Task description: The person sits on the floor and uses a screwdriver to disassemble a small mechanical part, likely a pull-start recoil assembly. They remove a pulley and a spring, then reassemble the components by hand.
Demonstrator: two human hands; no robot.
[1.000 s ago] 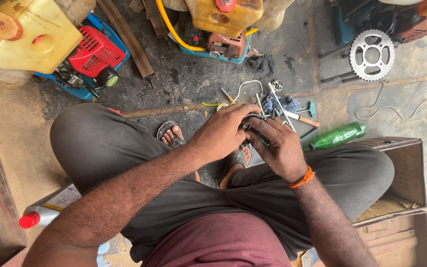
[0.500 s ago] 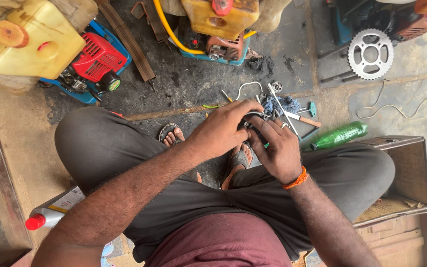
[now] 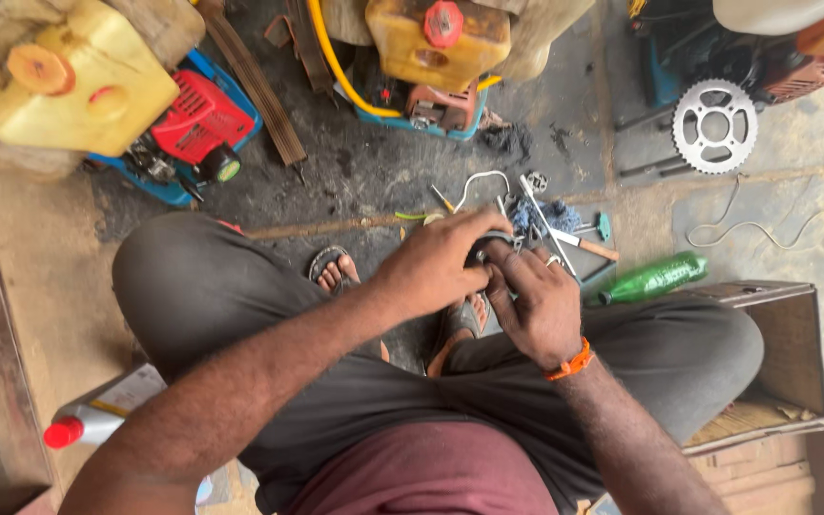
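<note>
Both hands meet over my knees on a small dark metal engine part [image 3: 490, 250]. My left hand [image 3: 436, 267] covers it from the left with fingers curled over its top. My right hand [image 3: 536, 305], with an orange band at the wrist, grips it from the right and below. Most of the part is hidden under the fingers. Loose tools [image 3: 550, 224] lie on the floor just beyond the hands: a wire hook, a screwdriver and a small hammer with a wooden handle.
A green plastic bottle [image 3: 655, 278] lies right of my hands. A toothed sprocket [image 3: 714, 126] sits at the far right. Small engines with yellow tanks [image 3: 78, 86] [image 3: 436, 38] stand at the back. An open cardboard box [image 3: 784, 381] is on my right, a red-capped bottle [image 3: 97, 420] on my left.
The hands stay closed on the part, with only small shifts of the fingers. The view has tilted slightly.
</note>
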